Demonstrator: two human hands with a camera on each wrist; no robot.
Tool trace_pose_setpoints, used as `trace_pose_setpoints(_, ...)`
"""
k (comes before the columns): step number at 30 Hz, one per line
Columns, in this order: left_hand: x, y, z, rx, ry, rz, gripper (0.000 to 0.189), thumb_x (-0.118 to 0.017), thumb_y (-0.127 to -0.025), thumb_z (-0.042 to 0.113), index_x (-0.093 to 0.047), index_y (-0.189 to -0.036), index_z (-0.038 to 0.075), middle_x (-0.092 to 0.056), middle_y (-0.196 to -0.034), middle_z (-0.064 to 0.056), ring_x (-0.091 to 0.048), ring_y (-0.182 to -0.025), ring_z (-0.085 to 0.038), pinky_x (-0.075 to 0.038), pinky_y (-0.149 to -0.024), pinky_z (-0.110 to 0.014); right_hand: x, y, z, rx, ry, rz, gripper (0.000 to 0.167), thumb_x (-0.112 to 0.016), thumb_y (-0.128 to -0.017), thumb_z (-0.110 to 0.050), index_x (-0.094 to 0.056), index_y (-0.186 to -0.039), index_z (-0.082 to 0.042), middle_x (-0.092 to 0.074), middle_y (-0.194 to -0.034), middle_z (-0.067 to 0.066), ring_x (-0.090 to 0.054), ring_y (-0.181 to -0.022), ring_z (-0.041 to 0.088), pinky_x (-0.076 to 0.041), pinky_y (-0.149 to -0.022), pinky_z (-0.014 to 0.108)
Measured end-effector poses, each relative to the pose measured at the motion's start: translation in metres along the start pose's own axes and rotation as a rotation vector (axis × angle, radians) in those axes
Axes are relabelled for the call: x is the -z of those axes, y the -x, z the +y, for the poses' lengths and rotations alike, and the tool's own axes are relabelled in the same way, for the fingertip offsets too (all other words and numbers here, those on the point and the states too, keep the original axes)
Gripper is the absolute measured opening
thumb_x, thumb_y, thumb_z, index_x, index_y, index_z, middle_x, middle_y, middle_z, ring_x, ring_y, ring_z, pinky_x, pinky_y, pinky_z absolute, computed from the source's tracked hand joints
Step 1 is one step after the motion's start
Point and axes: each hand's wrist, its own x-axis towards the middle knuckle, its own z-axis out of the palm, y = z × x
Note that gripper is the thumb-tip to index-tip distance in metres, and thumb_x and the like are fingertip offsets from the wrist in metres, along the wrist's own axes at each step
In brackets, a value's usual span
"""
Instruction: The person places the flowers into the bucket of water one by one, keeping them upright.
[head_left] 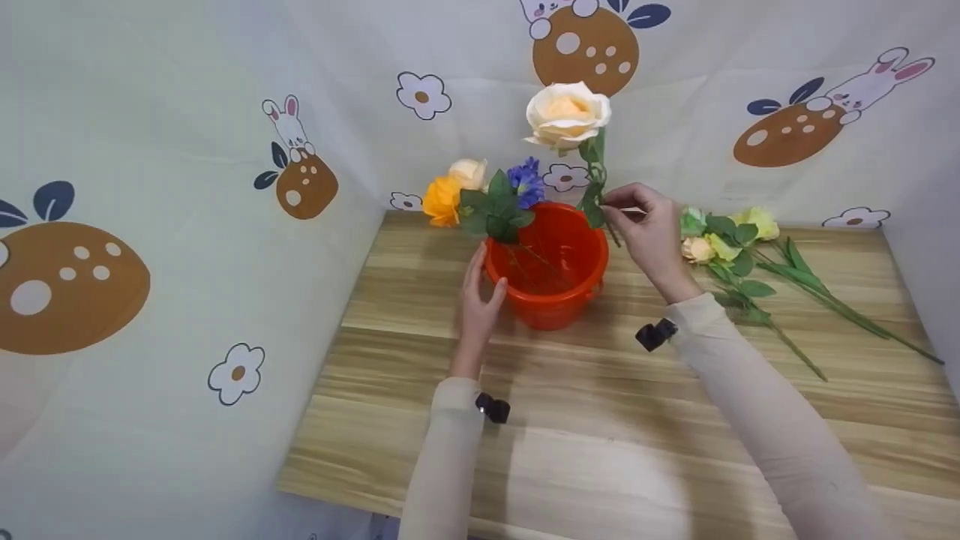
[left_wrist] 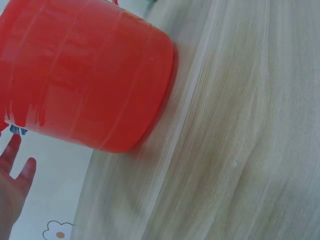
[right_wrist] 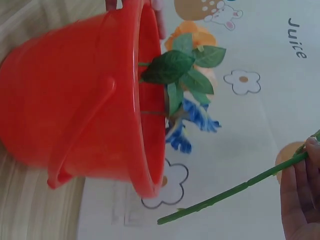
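One cream rose [head_left: 568, 114] just right of one red bucket [head_left: 551, 306].
The right hand [head_left: 651, 236] pinches the rose's stem [right_wrist: 247, 185]; the left hand [head_left: 478, 304], fingers extended, is at the bucket's left side. Far left, one orange bloom [head_left: 442, 201], one pale bloom [head_left: 469, 173], one blue bloom [head_left: 527, 184].

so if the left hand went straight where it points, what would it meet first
The left hand would probably meet the green leaves by the red bucket, though depth is unclear.

A cream rose [head_left: 568, 115] tilts near the red bucket [head_left: 551, 311].
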Motion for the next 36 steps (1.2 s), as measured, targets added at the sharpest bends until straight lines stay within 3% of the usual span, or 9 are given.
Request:
trace_pose_setpoints(4, 0.004, 0.000, 0.019, 0.006, 0.008, -0.018, 0.059, -0.061, -0.091, -0.002, -0.039, -0.144, -0.014, -0.039, -0.153, -0.030, -0.037, -0.143, -0.043, -0.033, -0.119, -0.052, -0.015, 0.000, -0.001, -0.017, -0.013, -0.025, 0.014, -0.074, -0.087, -0.003, -0.072, -0.098, 0.005, -0.072, -0.096, 0.016, -0.068, -0.085, 0.001, -0.058, -0.077, 0.014)
trace_pose_setpoints(7, 0.005, 0.000, 0.023, 0.019, -0.005, -0.024, 0.059, -0.061, -0.091, -0.002, -0.039, -0.145, -0.013, -0.039, -0.153, -0.030, -0.038, -0.143, -0.043, -0.035, -0.118, -0.051, -0.027, 0.001, 0.000, 0.001, -0.027, -0.037, 0.013, -0.073, -0.087, -0.001, -0.071, -0.098, 0.006, -0.073, -0.097, 0.018, -0.068, -0.086, 0.004, -0.059, -0.078, 0.016)
trace_pose_setpoints(13, 0.005, 0.000, 0.023, 0.047, -0.015, -0.031, 0.061, -0.062, -0.092, 0.002, -0.038, -0.147, -0.010, -0.039, -0.155, -0.027, -0.038, -0.144, -0.040, -0.036, -0.118, -0.050, -0.046, 0.005, 0.008, 0.017, -0.018, -0.054, 0.012, -0.073, -0.085, 0.001, -0.071, -0.097, 0.005, -0.074, -0.097, 0.019, -0.067, -0.085, 0.007, -0.058, -0.076, 0.015)
trace_pose_setpoints(22, 0.003, -0.001, 0.016, 0.039, -0.018, -0.008, 0.060, -0.062, -0.091, 0.000, -0.040, -0.147, -0.008, -0.041, -0.155, -0.025, -0.039, -0.144, -0.038, -0.036, -0.119, -0.050, -0.062, 0.013, 0.038, 0.014, 0.116, -0.103, 0.009, -0.074, -0.086, -0.002, -0.072, -0.094, 0.002, -0.075, -0.094, 0.016, -0.070, -0.089, 0.023, -0.050, -0.077, 0.009)
trace_pose_setpoints(25, 0.004, -0.001, 0.024, 0.033, -0.036, -0.013, 0.059, -0.061, -0.090, -0.001, -0.041, -0.145, -0.011, -0.041, -0.153, -0.028, -0.040, -0.142, -0.041, -0.038, -0.118, -0.048, -0.065, 0.017, 0.049, -0.010, 0.168, -0.135, 0.011, -0.076, -0.085, -0.005, -0.072, -0.093, 0.001, -0.075, -0.092, 0.015, -0.070, -0.086, 0.023, -0.052, -0.075, 0.014)
trace_pose_setpoints(32, 0.004, -0.001, 0.025, 0.029, -0.033, -0.019, 0.058, -0.062, -0.091, -0.001, -0.041, -0.144, -0.013, -0.041, -0.153, -0.029, -0.040, -0.142, -0.042, -0.036, -0.118, -0.051, -0.070, 0.020, 0.059, -0.048, 0.348, -0.189, 0.011, -0.076, -0.085, -0.007, -0.070, -0.091, -0.002, -0.074, -0.089, 0.014, -0.070, -0.083, 0.025, -0.060, -0.078, 0.037)
trace_pose_setpoints(36, 0.004, 0.000, 0.024, 0.031, -0.013, -0.010, 0.058, -0.061, -0.091, -0.002, -0.041, -0.144, -0.013, -0.041, -0.153, -0.029, -0.039, -0.143, -0.041, -0.035, -0.118, -0.051, -0.074, 0.018, 0.060, -0.067, 0.443, -0.225, 0.011, -0.074, -0.086, -0.009, -0.068, -0.091, -0.002, -0.074, -0.090, 0.015, -0.070, -0.085, 0.027, -0.060, -0.080, 0.041)
